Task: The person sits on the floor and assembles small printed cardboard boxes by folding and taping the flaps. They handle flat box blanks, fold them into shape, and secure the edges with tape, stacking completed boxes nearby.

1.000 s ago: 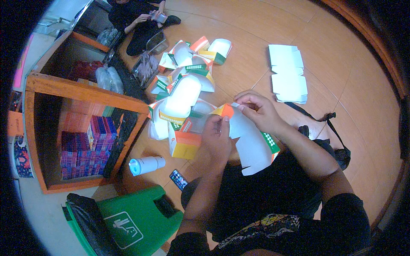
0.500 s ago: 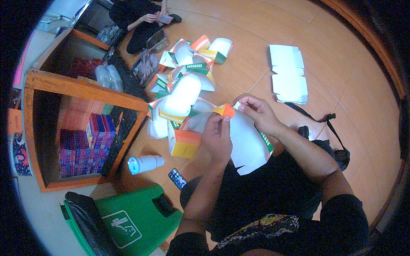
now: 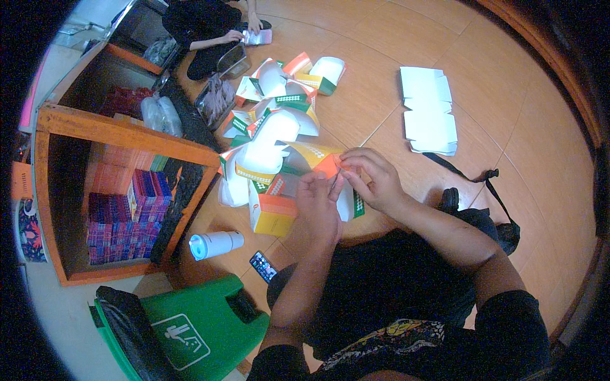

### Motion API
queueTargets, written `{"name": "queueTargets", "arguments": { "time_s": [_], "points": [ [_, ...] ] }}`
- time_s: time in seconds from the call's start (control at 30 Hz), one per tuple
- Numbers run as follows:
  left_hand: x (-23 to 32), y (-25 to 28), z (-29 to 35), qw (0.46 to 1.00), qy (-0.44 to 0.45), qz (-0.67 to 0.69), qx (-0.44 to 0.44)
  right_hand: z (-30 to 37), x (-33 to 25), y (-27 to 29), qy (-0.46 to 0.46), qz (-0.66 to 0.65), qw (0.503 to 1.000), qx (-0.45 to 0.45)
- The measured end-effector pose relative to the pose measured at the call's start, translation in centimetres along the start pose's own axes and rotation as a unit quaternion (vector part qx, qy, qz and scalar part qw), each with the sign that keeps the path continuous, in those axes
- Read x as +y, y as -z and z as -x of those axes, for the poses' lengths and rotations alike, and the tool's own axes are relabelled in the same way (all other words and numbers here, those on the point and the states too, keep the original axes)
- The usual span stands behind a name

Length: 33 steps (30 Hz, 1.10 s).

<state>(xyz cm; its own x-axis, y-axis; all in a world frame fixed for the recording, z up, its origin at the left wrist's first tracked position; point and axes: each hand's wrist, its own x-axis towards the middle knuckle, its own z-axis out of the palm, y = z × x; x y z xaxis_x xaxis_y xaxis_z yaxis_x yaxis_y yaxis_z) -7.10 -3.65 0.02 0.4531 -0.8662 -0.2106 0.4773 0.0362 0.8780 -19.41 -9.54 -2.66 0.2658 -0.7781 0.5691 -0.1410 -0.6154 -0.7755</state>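
Between my two hands is a paper food box (image 3: pixel 325 166), partly folded, with an orange and yellow side facing up. My left hand (image 3: pixel 318 206) pinches its orange corner from below. My right hand (image 3: pixel 376 181) grips the same corner from the right, fingertips close to the left thumb. Part of a white and green panel shows beneath the hands; the rest of the box is hidden. Just beyond lies a heap of folded food boxes (image 3: pixel 274 134) in white, green, orange and yellow.
Flat white box blanks (image 3: pixel 430 130) lie on the floor at the right, near a black strap (image 3: pixel 467 173). On the left are a wooden shelf (image 3: pixel 127 131), a tumbler (image 3: pixel 219 245), a phone (image 3: pixel 262 267) and a green bin (image 3: pixel 210 311). Another person (image 3: pixel 203 25) sits at the far left.
The box has turned in my hands, and its large white panel has swung out of sight. My right hand has moved down to the orange corner. The other person's hands have shifted.
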Motion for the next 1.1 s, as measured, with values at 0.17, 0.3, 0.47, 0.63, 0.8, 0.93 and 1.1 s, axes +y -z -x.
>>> {"name": "queueTargets", "arguments": {
  "time_s": [0.17, 0.3, 0.47, 0.63, 0.8, 0.93, 1.1],
  "points": [
    [0.4, -0.1, 0.1, 0.999, 0.025, 0.031, 0.012, -0.2, 0.5, 0.0, 0.049, 0.033, 0.998, 0.004],
    [0.3, 0.2, 0.0, 0.999, 0.015, -0.035, -0.001, -0.5, 0.3, -0.1, -0.035, 0.016, 0.999, -0.013],
    [-1.0, 0.1, -0.2, 0.982, -0.049, -0.182, -0.028, 0.0, 0.8, -0.6, -0.097, -0.101, 0.99, -0.01],
    [-1.9, 0.9, -1.2, 0.974, -0.068, -0.217, -0.017, -0.2, 0.5, -0.5, -0.173, -0.163, 0.971, 0.003],
    [-3.4, 0.7, -1.1, 0.962, -0.098, -0.251, -0.042, -0.1, 1.0, -0.4, -0.154, -0.18, 0.971, 0.028],
    [-3.2, 1.0, -0.8, 0.947, -0.104, -0.296, -0.07, -0.2, 0.5, -0.1, -0.156, -0.154, 0.976, 0.014],
    [-1.3, 0.2, -0.6, 0.938, -0.039, -0.337, -0.073, -0.5, 0.3, 0.6, -0.155, -0.152, 0.976, -0.018]
  ]
}}
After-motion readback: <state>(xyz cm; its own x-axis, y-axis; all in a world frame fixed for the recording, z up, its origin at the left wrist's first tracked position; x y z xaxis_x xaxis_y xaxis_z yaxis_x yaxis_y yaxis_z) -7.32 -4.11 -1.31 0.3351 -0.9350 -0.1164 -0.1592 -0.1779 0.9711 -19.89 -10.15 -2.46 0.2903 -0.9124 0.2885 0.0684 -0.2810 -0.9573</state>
